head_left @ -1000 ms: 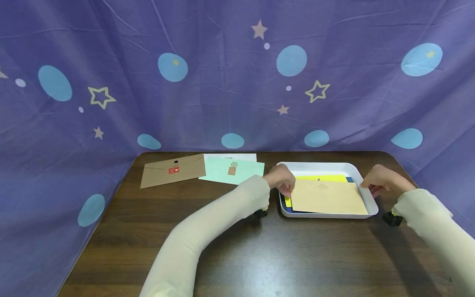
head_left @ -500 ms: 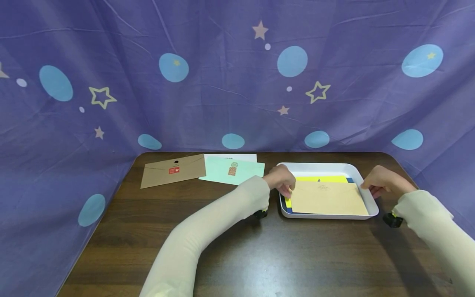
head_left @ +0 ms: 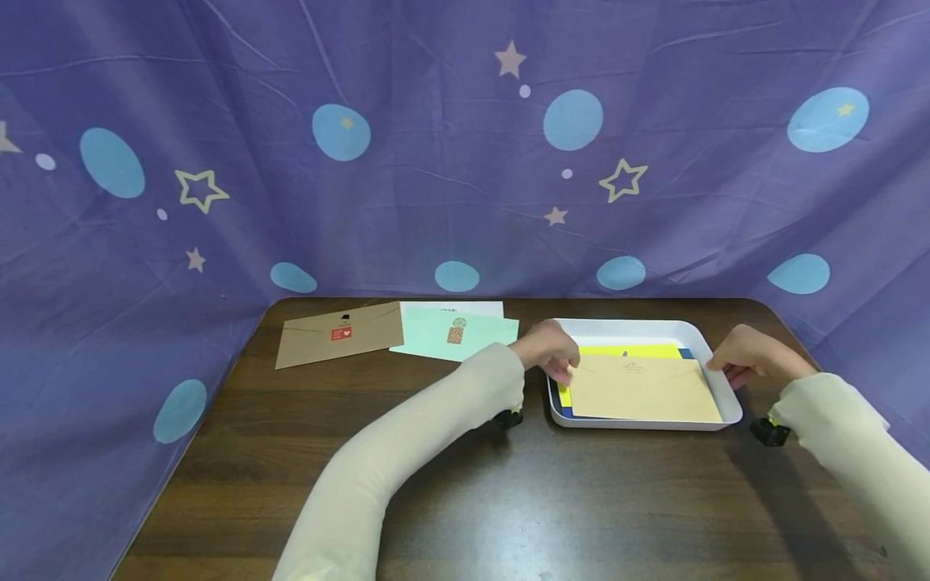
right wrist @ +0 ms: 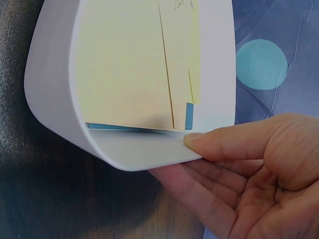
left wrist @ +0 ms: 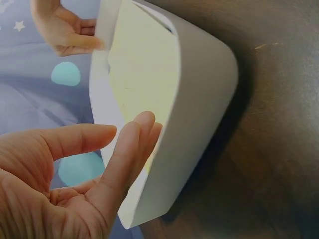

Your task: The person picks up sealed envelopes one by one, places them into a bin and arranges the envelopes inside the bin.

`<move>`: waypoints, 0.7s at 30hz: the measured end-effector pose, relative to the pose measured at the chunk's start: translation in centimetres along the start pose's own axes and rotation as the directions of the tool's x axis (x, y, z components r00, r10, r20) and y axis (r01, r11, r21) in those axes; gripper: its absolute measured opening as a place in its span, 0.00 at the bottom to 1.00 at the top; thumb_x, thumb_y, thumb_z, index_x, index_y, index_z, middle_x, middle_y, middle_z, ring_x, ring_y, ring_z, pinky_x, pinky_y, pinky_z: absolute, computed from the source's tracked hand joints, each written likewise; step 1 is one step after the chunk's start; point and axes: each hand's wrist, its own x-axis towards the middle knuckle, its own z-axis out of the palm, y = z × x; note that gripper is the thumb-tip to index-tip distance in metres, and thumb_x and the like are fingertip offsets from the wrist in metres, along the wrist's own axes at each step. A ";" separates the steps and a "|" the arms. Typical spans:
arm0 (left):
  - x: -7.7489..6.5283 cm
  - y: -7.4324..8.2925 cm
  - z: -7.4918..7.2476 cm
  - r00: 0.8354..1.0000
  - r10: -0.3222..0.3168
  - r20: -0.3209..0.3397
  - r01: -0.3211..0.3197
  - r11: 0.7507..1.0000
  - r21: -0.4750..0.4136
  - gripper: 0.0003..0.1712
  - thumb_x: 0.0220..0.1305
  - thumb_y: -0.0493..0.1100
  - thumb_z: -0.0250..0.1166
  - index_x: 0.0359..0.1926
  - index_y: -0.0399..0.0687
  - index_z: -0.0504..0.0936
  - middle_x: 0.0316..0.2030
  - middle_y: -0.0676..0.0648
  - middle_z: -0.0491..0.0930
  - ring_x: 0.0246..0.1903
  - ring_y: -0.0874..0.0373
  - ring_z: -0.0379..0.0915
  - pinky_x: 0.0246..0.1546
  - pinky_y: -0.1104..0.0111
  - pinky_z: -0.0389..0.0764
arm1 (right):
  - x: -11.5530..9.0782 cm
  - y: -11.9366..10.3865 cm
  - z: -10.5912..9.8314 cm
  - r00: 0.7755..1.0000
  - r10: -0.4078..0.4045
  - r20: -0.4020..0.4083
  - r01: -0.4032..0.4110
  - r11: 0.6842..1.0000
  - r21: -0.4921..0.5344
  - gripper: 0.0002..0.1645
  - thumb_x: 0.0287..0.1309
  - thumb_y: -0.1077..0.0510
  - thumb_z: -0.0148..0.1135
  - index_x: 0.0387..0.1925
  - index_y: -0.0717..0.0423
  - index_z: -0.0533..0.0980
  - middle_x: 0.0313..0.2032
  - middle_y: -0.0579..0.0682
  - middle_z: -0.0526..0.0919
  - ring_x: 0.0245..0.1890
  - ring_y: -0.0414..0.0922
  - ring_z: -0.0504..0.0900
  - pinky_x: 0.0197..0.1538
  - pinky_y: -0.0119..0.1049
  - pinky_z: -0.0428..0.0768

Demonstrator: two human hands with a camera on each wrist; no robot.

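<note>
A white tray [head_left: 657,328] stands at the right of the table. In it lies a tan envelope [head_left: 643,391] on top of a yellow envelope [head_left: 664,349], with a dark blue one [head_left: 684,353] showing at the edges. My left hand [head_left: 550,349] is over the tray's left end, its fingertips near the tan envelope's left edge. In the left wrist view a gap shows between thumb and fingers [left wrist: 130,144], with nothing in it. My right hand [head_left: 751,353] pinches the tray's right rim, thumb [right wrist: 204,141] on the inside, fingers beneath the outside.
At the back left of the wooden table [head_left: 327,460] lies a brown envelope [head_left: 312,339] with a red sticker. Beside it a mint green envelope [head_left: 421,335] partly covers a white one [head_left: 490,307]. A purple patterned curtain [head_left: 407,218] hangs behind.
</note>
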 end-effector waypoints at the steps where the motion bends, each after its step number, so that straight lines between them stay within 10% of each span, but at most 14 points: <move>1: -0.1 0.0 -0.2 1.000 0.015 0.013 -0.014 1.000 -0.023 0.06 0.60 0.27 0.65 0.38 0.27 0.77 0.31 0.34 0.81 0.41 0.37 0.87 0.44 0.57 0.88 | 0.0 0.0 0.0 1.000 0.000 0.000 0.000 1.000 -0.001 0.13 0.60 0.66 0.62 0.40 0.77 0.77 0.25 0.52 0.79 0.24 0.42 0.80 0.33 0.36 0.87; 16: -0.4 0.7 -4.2 0.994 0.049 0.102 -0.046 0.999 -0.025 0.12 0.64 0.33 0.64 0.44 0.25 0.80 0.38 0.32 0.88 0.26 0.51 0.86 0.52 0.55 0.85 | 0.0 0.1 0.0 1.000 -0.008 -0.001 0.008 1.000 -0.004 0.13 0.60 0.66 0.62 0.40 0.77 0.78 0.25 0.51 0.79 0.23 0.42 0.80 0.32 0.37 0.86; 21: -0.7 0.8 -6.2 0.993 0.066 0.093 -0.067 0.998 0.014 0.17 0.66 0.37 0.65 0.51 0.28 0.79 0.42 0.35 0.89 0.36 0.48 0.89 0.52 0.59 0.86 | -0.2 0.0 0.0 1.000 -0.016 0.003 0.016 1.000 0.001 0.13 0.60 0.66 0.62 0.40 0.77 0.78 0.25 0.52 0.80 0.24 0.42 0.80 0.33 0.37 0.87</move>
